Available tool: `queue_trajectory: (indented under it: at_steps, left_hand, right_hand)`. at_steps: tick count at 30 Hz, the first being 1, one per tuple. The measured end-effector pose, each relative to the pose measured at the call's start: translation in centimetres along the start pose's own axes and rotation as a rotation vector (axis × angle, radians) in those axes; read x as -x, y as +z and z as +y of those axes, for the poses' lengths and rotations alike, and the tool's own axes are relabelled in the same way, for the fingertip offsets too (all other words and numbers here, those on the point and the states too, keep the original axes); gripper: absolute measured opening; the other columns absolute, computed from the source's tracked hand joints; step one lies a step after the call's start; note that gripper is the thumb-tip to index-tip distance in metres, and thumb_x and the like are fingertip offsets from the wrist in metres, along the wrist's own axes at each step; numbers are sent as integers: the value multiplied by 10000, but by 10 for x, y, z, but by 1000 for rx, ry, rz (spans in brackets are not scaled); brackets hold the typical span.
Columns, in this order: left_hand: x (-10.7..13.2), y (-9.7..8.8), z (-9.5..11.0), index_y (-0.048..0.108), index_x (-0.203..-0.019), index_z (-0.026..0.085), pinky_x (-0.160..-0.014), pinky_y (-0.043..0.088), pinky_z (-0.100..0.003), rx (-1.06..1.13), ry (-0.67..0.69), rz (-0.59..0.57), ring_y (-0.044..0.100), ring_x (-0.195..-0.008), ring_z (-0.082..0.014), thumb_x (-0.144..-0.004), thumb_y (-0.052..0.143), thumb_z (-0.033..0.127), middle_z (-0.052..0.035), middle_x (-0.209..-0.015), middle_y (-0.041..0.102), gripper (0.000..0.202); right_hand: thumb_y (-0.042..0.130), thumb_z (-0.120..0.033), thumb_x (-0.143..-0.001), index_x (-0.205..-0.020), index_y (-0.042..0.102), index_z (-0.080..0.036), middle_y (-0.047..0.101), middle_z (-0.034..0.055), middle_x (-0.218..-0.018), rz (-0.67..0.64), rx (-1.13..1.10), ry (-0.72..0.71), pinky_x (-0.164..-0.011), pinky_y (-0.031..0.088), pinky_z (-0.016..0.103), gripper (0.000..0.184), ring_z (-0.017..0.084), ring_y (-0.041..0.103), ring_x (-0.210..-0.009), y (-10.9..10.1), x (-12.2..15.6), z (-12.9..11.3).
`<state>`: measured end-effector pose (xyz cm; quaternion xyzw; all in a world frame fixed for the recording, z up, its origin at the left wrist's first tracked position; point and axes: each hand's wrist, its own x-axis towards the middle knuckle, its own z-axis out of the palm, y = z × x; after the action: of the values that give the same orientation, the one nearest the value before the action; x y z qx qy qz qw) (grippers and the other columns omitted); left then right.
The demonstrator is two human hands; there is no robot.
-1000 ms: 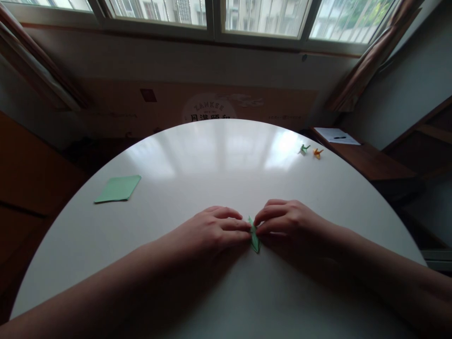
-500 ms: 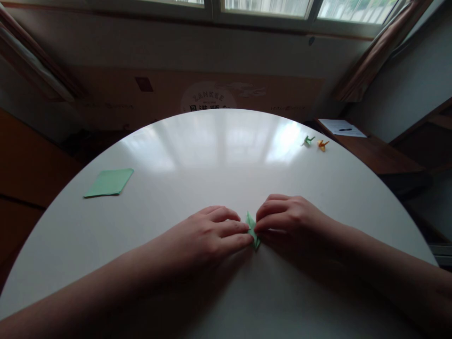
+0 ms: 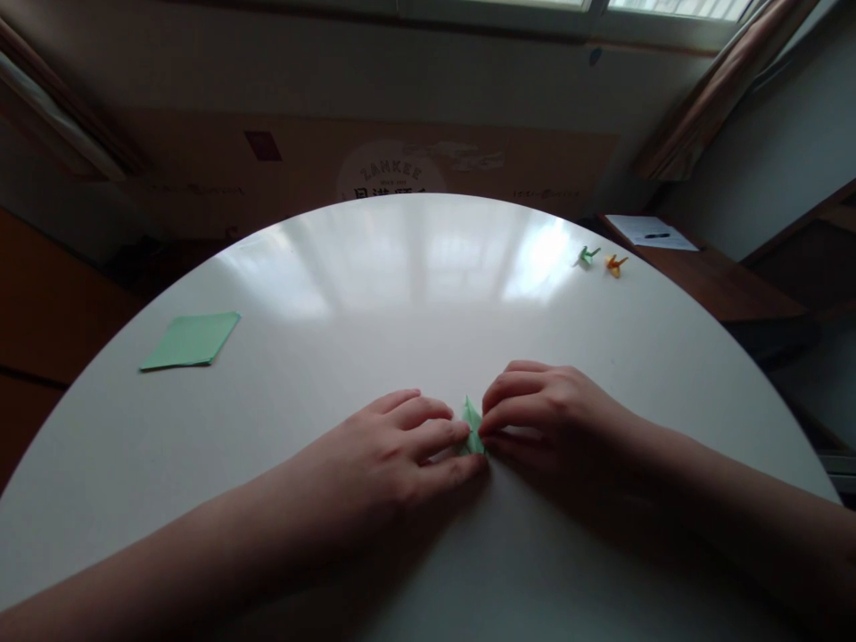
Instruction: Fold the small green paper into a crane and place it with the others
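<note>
White bench (image 3: 314,379), well inside its far edge: left grip (image 3: 394,448), spread, steadies and right grip (image 3: 545,401) pinches green origami paper (image 3: 473,421), seemingly mid-fold, calling for creasing.

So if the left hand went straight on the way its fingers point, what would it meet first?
The folded paper, which the left hand seems to touch at its fingertips; right behind that, probably the right hand, though exact depth is hard to judge.
</note>
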<state>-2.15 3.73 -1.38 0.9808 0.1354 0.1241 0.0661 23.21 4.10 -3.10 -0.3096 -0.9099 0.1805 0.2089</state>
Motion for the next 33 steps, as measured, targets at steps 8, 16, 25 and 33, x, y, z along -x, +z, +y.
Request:
queue_trajectory:
  at_steps: [8,16,25,33]
  left_hand:
    - [-1,-1,1,567,-1318,172,-1013,440,-393,12,-20,-22,609,-1102,-244,-985,413,138,-81,-1166,712,369]
    - [-1,-3,1,588,-1278,166,-1037,417,-398,17,-23,-39,589,-1116,-236,-1003,398,139,-66,-1203,698,335]
    - [-2,6,3,581,-1300,199,-1028,427,-415,-55,-41,-37,575,-1108,-248,-945,483,132,-86,-1177,675,374]
    - [-2,7,1,593,-1262,146,-990,445,-415,17,-73,10,595,-1070,-242,-1016,362,162,-95,-1155,697,337]
  right_hand:
    - [661,-225,-873,-921,732,-263,735,26,-947,6,-48,112,-757,497,295,94,186,654,-862,1,1,-5]
    - [657,-169,-832,-971,704,-251,697,4,-904,48,-132,300,-734,465,271,168,165,627,-851,3,0,-17]
    - [639,-162,-826,-1030,697,-284,691,-14,-912,49,-132,373,-745,452,280,245,164,617,-876,4,-4,-22]
    - [642,-174,-841,-1061,703,-285,700,-8,-917,55,-128,353,-732,453,275,254,160,620,-851,5,-4,-22]
